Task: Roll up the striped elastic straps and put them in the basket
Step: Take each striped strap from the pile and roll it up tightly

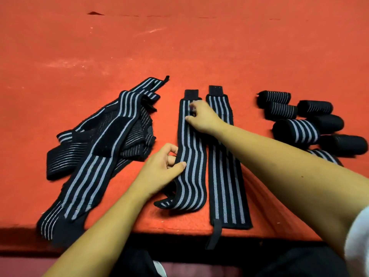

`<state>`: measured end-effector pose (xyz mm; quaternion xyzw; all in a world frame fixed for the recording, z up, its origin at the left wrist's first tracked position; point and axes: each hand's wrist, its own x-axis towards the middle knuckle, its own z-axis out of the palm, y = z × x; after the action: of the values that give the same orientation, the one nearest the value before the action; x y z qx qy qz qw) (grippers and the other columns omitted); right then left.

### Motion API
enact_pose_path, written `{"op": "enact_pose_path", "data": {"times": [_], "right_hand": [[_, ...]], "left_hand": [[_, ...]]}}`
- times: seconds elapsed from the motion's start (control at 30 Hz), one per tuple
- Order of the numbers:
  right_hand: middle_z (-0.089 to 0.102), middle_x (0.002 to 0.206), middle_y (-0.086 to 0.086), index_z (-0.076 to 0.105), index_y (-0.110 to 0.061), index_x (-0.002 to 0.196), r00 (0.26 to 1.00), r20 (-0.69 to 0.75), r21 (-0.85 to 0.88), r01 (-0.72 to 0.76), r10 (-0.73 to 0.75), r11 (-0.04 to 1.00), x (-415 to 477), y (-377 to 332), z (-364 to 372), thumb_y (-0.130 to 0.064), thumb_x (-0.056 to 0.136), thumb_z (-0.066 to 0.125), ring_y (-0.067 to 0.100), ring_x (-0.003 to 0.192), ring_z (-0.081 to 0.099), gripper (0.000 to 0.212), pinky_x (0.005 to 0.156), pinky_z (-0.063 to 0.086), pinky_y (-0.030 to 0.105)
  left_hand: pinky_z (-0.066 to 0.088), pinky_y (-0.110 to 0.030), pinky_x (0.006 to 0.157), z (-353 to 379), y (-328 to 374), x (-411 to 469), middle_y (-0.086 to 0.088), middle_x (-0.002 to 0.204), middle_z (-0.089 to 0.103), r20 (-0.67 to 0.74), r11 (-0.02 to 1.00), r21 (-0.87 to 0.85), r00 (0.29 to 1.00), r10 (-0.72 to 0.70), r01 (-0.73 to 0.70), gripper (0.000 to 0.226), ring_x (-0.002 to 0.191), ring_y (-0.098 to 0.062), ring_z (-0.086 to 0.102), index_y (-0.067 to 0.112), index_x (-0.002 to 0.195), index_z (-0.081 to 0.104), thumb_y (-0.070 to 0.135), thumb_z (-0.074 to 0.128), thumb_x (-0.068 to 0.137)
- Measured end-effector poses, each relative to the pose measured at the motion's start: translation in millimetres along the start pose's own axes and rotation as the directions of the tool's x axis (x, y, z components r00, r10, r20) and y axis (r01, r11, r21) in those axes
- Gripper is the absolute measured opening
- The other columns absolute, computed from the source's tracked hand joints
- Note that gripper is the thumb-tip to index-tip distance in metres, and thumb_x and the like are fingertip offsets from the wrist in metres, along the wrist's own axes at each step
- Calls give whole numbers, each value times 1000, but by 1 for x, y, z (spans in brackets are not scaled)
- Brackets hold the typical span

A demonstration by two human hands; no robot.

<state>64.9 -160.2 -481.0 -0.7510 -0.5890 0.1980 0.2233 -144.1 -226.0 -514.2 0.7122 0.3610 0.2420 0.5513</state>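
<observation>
The striped strap (189, 156) lies flat with its long axis running straight away from me. My right hand (200, 116) pinches its far end just short of the black tab (191, 94). My left hand (161, 165) pinches its left edge nearer me, so I judge the roll starts under my right hand.

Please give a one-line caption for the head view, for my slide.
Left hand and right hand touch a flat striped strap on the red table.
</observation>
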Motion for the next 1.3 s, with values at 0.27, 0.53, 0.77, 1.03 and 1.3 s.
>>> {"op": "enact_pose_path", "data": {"times": [0.27,0.53,0.77,1.03,1.3], "right_hand": [[11,166,2,24,-11,156,958,272,-158,132,-86,979,-82,5,9,-24,106,38,21,152,15,53,122,12,32],[9,166,5,19,-13,157,972,137,-278,224,-192,934,-104,16,34,-31,107,29,19,153,7,54,124,4,38],[11,166,4,19,-14,157,973,124,-300,223,-194,928,-106,16,35,-33,106,26,17,153,8,54,125,5,38],[13,166,3,20,-15,157,975,85,-324,220,-203,920,-109,18,39,-34,106,23,16,153,9,54,125,6,39],[14,166,0,21,-16,157,973,51,-338,230,-227,912,-108,22,43,-36,106,23,14,152,10,55,125,7,37]], "left_hand": [[30,-24,49,5,6,-5,12,46,48,-53,991,135,999,-9,16,20,43,-3,37,12,88,48,14,67,92],[29,-28,57,3,34,-37,-14,76,53,238,948,-34,924,-299,316,50,67,-22,40,-6,110,53,24,79,80],[61,-37,80,9,49,-79,-21,112,72,377,819,-316,856,-355,479,24,90,-24,74,1,117,63,-2,48,99],[50,-25,49,-2,55,-83,-13,57,66,278,756,564,786,-552,332,30,45,-22,64,1,82,53,25,59,99],[46,-30,77,-63,46,-34,-7,97,66,-441,768,599,894,80,227,29,95,-25,61,12,101,59,29,74,83]]}}
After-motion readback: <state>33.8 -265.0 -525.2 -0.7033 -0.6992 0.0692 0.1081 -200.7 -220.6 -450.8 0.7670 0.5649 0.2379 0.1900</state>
